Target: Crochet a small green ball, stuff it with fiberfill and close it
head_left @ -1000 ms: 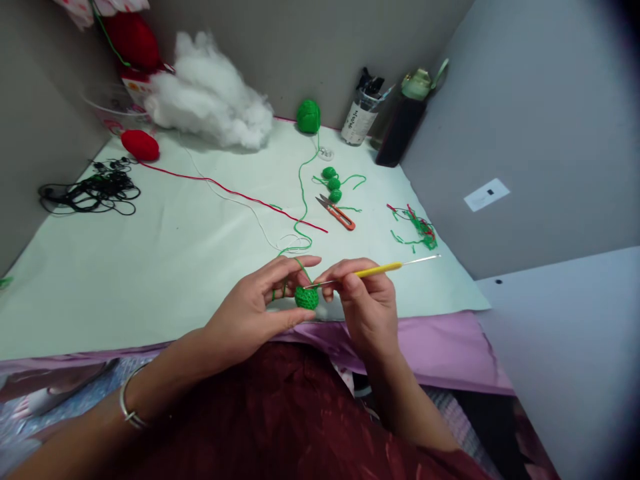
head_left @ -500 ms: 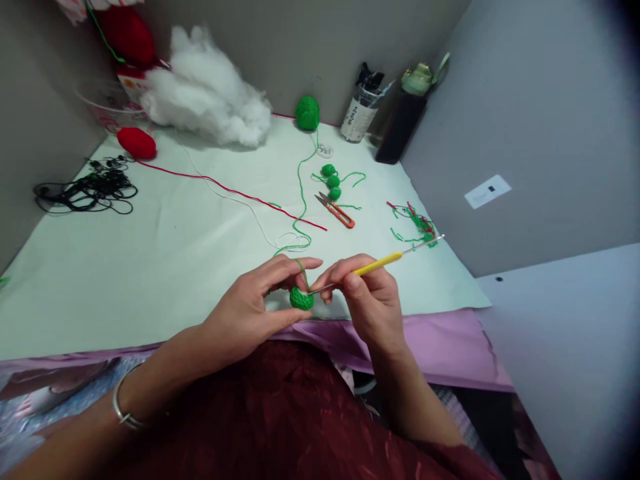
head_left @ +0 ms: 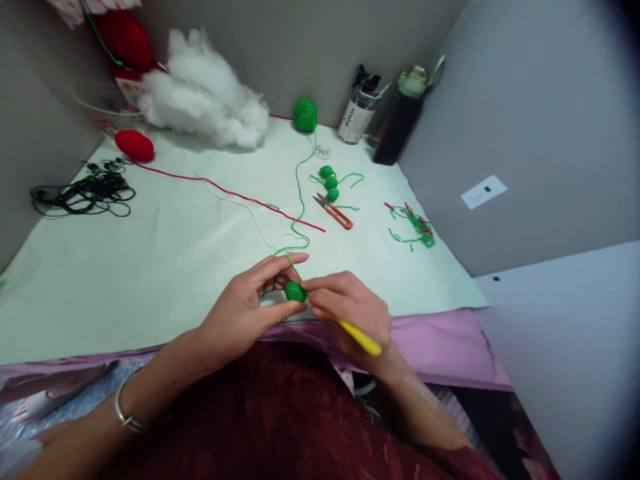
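Note:
My left hand (head_left: 250,300) pinches a small green crocheted piece (head_left: 295,291) between thumb and fingers, with green yarn (head_left: 295,268) running over its raised index finger. Close against the piece is my right hand (head_left: 350,310), closed round a crochet hook (head_left: 361,337) with a yellow handle. The handle points down and toward me; the hook's tip is hidden by my fingers. From my left hand the green strand trails across the table to a green yarn ball (head_left: 305,116). Several small green crocheted balls (head_left: 331,182) lie beyond my hands, beside orange-handled thread snips (head_left: 334,212).
White stuffing (head_left: 205,93) is heaped at the back left, near a red yarn ball (head_left: 135,145) and tangled black cord (head_left: 85,190). Yarn scraps (head_left: 417,227) lie right. A pen cup (head_left: 357,117) and a dark bottle (head_left: 399,127) stand by the grey partition (head_left: 525,120).
My right hand has turned over, swinging the hook's yellow handle from pointing up and right to down toward me. The green piece and my left hand have shifted slightly left.

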A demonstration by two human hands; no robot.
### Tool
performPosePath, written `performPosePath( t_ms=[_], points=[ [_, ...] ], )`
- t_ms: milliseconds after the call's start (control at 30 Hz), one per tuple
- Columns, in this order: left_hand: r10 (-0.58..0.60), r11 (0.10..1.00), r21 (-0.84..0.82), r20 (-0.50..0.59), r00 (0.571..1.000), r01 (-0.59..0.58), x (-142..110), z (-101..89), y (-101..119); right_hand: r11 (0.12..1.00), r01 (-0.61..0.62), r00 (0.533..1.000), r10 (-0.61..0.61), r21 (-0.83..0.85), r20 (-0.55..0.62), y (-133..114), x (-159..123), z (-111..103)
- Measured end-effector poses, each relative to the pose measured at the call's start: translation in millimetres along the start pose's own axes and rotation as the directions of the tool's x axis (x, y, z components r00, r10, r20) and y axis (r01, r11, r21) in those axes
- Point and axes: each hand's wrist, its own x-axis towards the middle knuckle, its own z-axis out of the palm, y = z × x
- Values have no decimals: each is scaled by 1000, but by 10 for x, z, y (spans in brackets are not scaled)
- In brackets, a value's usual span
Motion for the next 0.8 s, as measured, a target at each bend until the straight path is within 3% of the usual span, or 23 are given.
performPosePath(
  t_ms=[100,233,300,367,433,500,667,800],
  points=[
    [1,994,-106,-74,997,-9,-64,68,-4,957,101,993,-112,-270,-25,-29,-43,67],
    [9,986,-161,-166,986,-36,-158,158,-8,916,47,978,-123,-398,-168,-60,-117,173],
    [-88,940,-341,-153,984,31,-171,185,9,914,45,973,-131,-404,-188,-87,-147,184],
    [-200,826,-548,-59,978,136,-153,192,27,919,66,982,-128,-388,-135,-110,-164,163],
    [-260,714,-659,62,964,236,-121,178,31,938,62,990,-102,-341,-100,-109,-166,134],
    [-271,666,-688,140,952,290,-91,150,15,971,39,990,-69,-237,-120,-76,-152,126],
    [-242,691,-658,180,953,300,-51,70,-28,980,-50,958,102,194,-269,25,-89,166],
    [-228,751,-606,137,964,263,-27,-2,-12,912,-139,943,241,387,-228,11,-55,110]
  ],
)
